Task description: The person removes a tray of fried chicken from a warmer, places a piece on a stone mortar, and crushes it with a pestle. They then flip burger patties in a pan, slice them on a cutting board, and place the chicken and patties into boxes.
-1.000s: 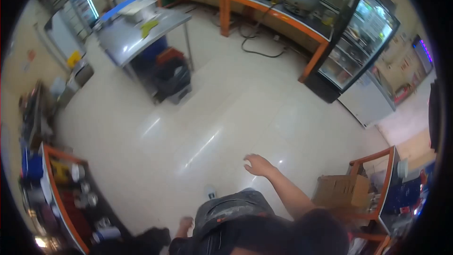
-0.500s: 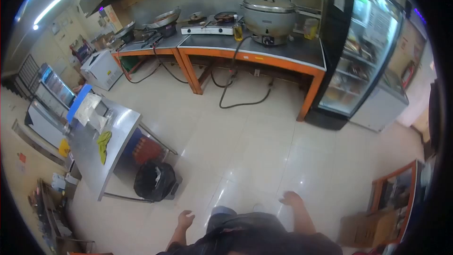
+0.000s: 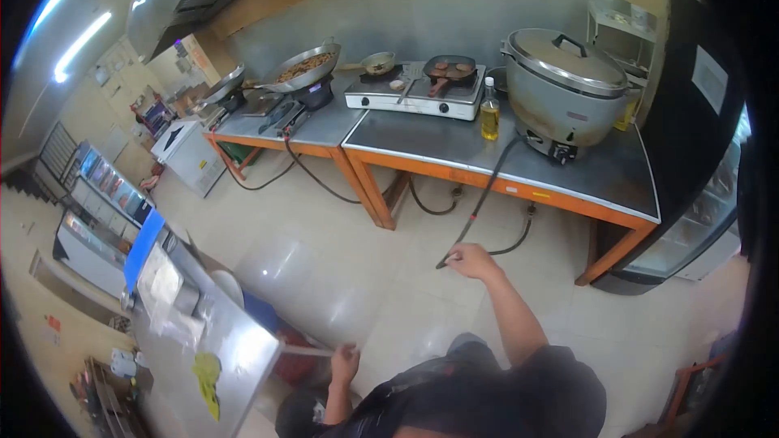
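My right hand (image 3: pixel 473 261) is raised in front of my body over the tiled floor, its fingers curled together; whether anything small is in them cannot be made out. Low beside the corner of the steel table (image 3: pixel 235 357) is my left hand (image 3: pixel 346 359), its fingers bent and blurred. Neither hand touches the counter. On the orange-framed counter (image 3: pixel 422 144) stand a white gas stove (image 3: pixel 414 104) with a pan of browned patties (image 3: pixel 450 70), an oil bottle (image 3: pixel 490 118) and a large lidded cooker (image 3: pixel 568 73). A wok of food (image 3: pixel 304 69) sits further left.
A yellow-green cloth (image 3: pixel 207 381) and a metal container with plastic (image 3: pixel 166 284) lie on the steel table at the left. Black hoses (image 3: pixel 487 195) hang below the counter. A dark-framed glass fridge (image 3: pixel 690 211) stands at the right, a white freezer (image 3: pixel 195 162) at the far left.
The view has moved closer to the counter and stove. My right hand has risen forward, and my left hand now appears beside the steel table's corner.
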